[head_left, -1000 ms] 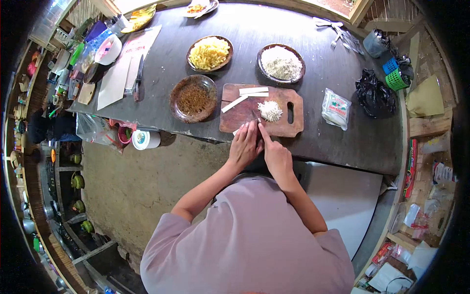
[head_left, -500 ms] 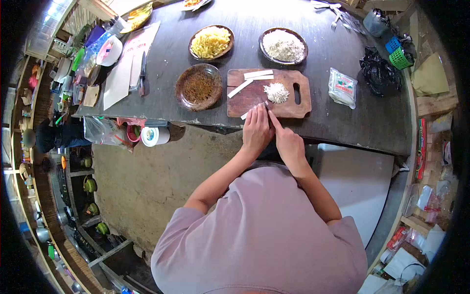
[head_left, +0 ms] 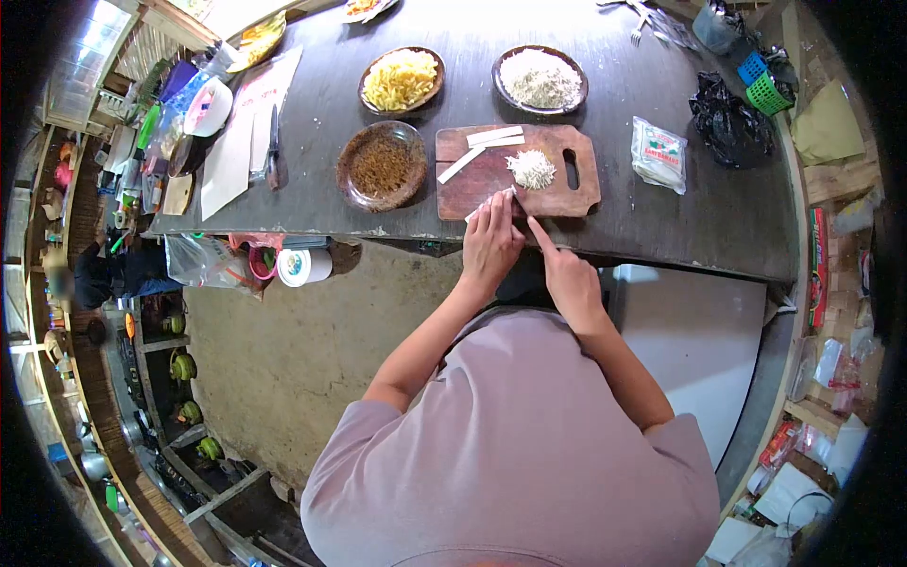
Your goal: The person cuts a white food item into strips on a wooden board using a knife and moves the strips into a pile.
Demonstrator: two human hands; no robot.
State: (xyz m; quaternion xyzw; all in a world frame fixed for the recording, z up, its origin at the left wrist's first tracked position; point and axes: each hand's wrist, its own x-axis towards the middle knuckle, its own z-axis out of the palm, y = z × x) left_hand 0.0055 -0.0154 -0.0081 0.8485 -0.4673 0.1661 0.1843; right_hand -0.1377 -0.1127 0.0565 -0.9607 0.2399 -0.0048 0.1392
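Observation:
On the wooden cutting board (head_left: 472, 198), my left hand (head_left: 492, 238) has its fingers drawn together over a white strip whose end shows beside the fingertips. My right hand (head_left: 573, 283) is closed around a knife (head_left: 519, 207), with the index finger stretched along it. Only a little of the dark blade shows, close to the left fingertips; the handle is hidden. Just beyond the blade lies a small pile of thin white slivers (head_left: 531, 170). Several longer white strips (head_left: 461, 165) rest at the board's upper left.
Around the board are a brown plate of dark shreds (head_left: 383, 166), a bowl of yellow pieces (head_left: 402, 79) and a bowl of whitish shreds (head_left: 540, 79). A white packet (head_left: 658, 154) and black plastic bag (head_left: 727, 118) lie right. Another knife (head_left: 273, 146) lies left.
My right hand has shifted slightly right and away from the left fingers, widening the gap between the hands. The whole view has also shifted a little.

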